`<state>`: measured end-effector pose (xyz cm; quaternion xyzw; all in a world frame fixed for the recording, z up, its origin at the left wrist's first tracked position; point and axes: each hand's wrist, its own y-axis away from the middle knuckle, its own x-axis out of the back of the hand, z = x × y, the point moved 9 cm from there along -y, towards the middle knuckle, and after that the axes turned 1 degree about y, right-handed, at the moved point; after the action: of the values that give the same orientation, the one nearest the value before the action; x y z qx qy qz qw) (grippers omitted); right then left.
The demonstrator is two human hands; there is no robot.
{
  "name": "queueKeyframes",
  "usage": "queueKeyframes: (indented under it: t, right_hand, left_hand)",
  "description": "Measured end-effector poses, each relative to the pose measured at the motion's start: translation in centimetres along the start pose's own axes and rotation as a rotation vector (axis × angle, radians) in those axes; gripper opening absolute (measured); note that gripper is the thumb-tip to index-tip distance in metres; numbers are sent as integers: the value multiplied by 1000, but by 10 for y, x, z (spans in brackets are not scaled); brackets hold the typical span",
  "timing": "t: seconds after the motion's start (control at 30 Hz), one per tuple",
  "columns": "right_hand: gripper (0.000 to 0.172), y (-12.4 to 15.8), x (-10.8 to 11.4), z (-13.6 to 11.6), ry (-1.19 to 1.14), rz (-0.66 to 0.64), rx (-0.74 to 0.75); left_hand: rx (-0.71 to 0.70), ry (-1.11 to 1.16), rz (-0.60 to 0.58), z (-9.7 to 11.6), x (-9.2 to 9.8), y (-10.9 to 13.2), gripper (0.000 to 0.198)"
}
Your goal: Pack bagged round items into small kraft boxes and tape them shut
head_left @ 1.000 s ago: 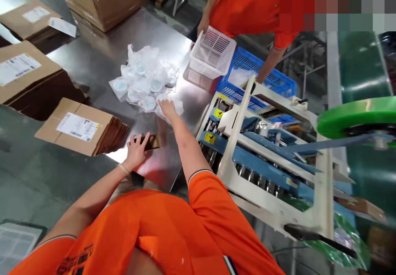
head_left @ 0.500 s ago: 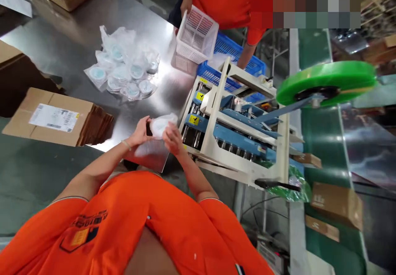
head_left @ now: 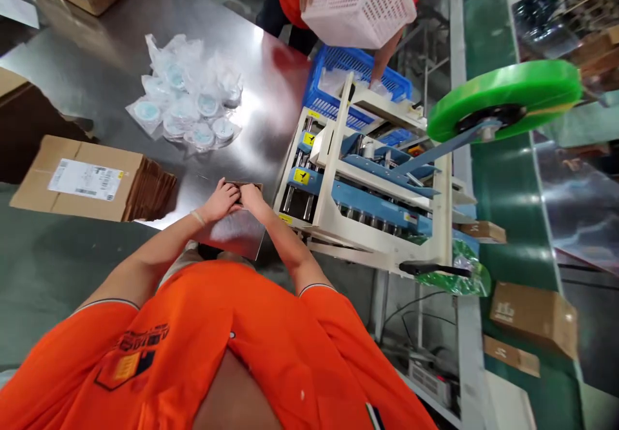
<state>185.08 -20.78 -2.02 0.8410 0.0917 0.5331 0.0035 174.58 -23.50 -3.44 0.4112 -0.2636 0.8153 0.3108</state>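
My left hand [head_left: 221,202] and my right hand [head_left: 252,198] meet at the near corner of the steel table [head_left: 213,14]. Both have their fingers curled in over a small brown cardboard box [head_left: 256,185], of which only an edge shows behind the hands. What lies inside the box is hidden by my fingers. Farther up the table is a pile of clear plastic bags [head_left: 186,104] holding round, pale blue and white items. To my left lies a stack of flattened cartons [head_left: 87,182] with a white label on top.
A box-taping machine [head_left: 358,204] borders the table on the right, with a big green tape roll [head_left: 551,98] above. Past it runs a green conveyor [head_left: 503,191] carrying cartons [head_left: 534,317]. Opposite, a co-worker holds a white basket [head_left: 358,4] over a blue crate [head_left: 322,104].
The white bagged item between my hands is out of sight; my hands have closed in together over the small box. The co-worker's white basket has moved right and tipped.
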Motion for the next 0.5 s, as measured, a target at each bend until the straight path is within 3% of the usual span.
queueKeyframes:
  t: [0.13,0.23,0.37,0.5]
  right_hand:
    - [29,35,37,47,-18,184,-187]
    - [26,42,23,69,-194,112,-322]
    - [23,26,-11,45,-235,-65,-139]
    - [16,34,-9,38,-161,-111,73]
  left_hand:
    - [23,-72,-79,8,0,-2,36]
    - [76,-78,-105,11,0,-4,41]
    - [110,-39,-135,13,2,-7,57]
    - [109,209,-66,2,16,4,49]
